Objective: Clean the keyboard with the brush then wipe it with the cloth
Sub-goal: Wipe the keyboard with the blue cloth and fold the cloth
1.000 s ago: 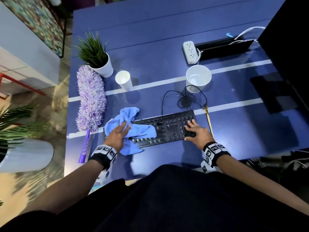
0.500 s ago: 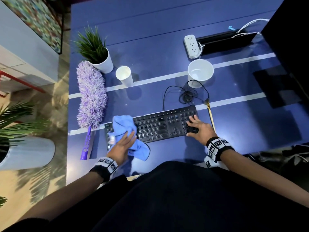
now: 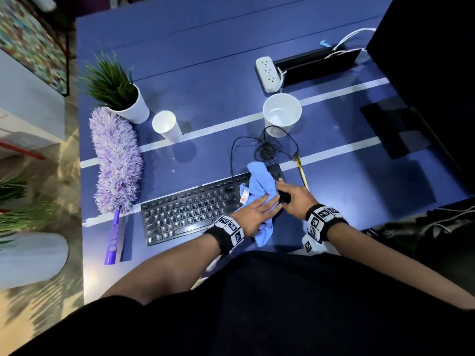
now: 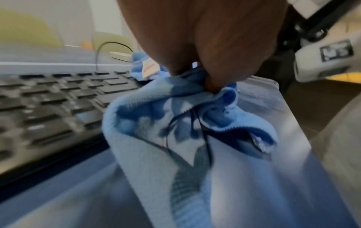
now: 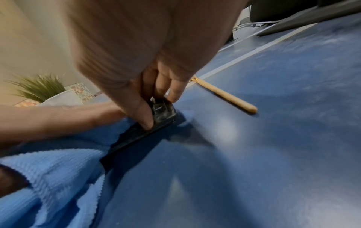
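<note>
The cloth (image 3: pixel 262 186) hides the right end of the keyboard (image 3: pixel 190 214). Key legends blur, and the monitor (image 3: pixel 437 86) is cut off.

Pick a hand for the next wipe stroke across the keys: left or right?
Left. The left hand holds the cloth on the right end of the keyboard; the right hand pinches that end's corner, probably steadying it.

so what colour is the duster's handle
Purple; the duster handle shows best in the head view.

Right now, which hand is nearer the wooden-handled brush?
Right. The right hand grips the right end of the keyboard, beside the brush; the left hand holds the cloth on the keys, farther left.
</note>
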Demonstrator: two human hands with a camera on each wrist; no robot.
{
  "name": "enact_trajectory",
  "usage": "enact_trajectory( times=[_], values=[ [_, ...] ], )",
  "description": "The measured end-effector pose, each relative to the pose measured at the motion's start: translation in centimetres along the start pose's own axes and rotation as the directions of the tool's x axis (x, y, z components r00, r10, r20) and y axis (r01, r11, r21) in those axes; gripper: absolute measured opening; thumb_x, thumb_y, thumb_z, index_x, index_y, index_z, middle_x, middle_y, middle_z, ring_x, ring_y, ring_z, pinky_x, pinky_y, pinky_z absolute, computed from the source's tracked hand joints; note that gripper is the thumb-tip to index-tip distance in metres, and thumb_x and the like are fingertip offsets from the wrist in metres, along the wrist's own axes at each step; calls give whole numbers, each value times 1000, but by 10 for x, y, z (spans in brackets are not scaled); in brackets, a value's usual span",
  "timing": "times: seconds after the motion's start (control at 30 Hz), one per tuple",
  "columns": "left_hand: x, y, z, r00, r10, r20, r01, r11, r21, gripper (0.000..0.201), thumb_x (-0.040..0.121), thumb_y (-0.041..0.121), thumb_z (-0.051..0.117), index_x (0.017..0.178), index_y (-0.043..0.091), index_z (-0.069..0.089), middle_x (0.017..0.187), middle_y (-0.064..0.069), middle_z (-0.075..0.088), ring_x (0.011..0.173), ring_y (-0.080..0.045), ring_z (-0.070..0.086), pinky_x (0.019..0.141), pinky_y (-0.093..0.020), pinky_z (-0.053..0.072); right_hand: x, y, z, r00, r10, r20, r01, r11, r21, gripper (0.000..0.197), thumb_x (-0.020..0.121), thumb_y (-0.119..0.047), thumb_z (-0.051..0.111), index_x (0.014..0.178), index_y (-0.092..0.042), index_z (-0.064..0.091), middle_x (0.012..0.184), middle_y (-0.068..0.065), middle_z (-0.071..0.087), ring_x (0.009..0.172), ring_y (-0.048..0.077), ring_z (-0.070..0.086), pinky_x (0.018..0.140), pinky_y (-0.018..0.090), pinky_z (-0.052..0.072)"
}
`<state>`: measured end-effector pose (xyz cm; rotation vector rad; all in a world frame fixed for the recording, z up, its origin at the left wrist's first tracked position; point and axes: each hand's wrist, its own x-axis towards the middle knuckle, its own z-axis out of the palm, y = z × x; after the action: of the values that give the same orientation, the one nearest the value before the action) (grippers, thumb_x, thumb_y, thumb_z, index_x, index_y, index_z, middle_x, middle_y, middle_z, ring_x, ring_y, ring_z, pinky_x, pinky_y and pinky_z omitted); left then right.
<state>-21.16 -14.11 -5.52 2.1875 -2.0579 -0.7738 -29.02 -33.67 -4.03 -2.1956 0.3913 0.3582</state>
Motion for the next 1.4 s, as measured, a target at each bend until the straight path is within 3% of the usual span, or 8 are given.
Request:
enact_trajectory(
  times=[0.1,0.23,0.37,0.6,0.93,1.03,1.2,1.4],
  values=[
    [-32,-13,-6,966,-167,-196,139,979,-152,103,74,23,74,156,20,12,162,-8,19,144,-34,33,112,-54,35,-6,-13,5,998,-36,-43,33,997,-69,90,76,-14,60,151,-29,14,148,10,41,133,27,42,108,34,37],
    [-85,-31,-7,796,-527,-296,473,848,-240,91,82,62,54,155,24,14,162,-5,23,135,-31,42,106,-44,35,1,-37,24,940,-342,3,324,887,-328,97,73,-46,63,152,-29,8,161,1,7,148,20,0,120,41,8],
    [-110,-41,-3,710,-704,-36,657,679,-329,116,66,83,46,157,21,11,165,-3,3,152,-27,3,121,-50,9,14,-54,63,882,-317,348,460,739,-493,77,85,-50,60,149,-32,22,160,3,-3,146,24,-10,117,41,-1],
    [-138,-52,12,711,-692,123,702,691,-171,105,84,54,66,155,33,-8,162,4,-23,150,-27,-19,117,-66,10,1,-8,36,858,-472,204,506,707,-494,69,45,7,85,108,-16,70,131,17,57,123,40,51,91,53,50],
    [-141,-54,5,709,-695,121,705,690,-165,102,83,59,66,155,40,-3,163,8,-17,151,-22,-13,118,-59,13,-12,-6,38,966,-168,-197,123,967,-221,62,72,30,41,118,-4,65,143,18,43,140,32,25,104,3,17],
    [-156,-63,10,723,-691,0,649,680,-342,105,80,44,76,156,34,3,165,1,-10,152,-22,0,122,-51,15,-9,-7,37,978,-97,-187,56,976,-211,62,75,28,39,120,-6,64,144,14,43,139,19,23,107,11,19],
    [-247,-98,23,440,-898,-7,807,398,-436,95,77,54,69,154,18,27,161,-16,22,147,-33,24,121,-40,21,-9,-27,53,981,-80,-175,31,962,-270,62,79,20,43,131,-10,55,150,9,35,146,22,15,111,20,18],
    [-283,-86,24,438,-899,12,822,395,-409,52,95,29,39,146,24,45,142,-15,54,134,-31,46,118,-42,22,2,-88,116,949,-283,138,314,883,-350,65,80,17,43,140,-8,41,153,12,27,145,32,12,114,43,29]
  ],
)
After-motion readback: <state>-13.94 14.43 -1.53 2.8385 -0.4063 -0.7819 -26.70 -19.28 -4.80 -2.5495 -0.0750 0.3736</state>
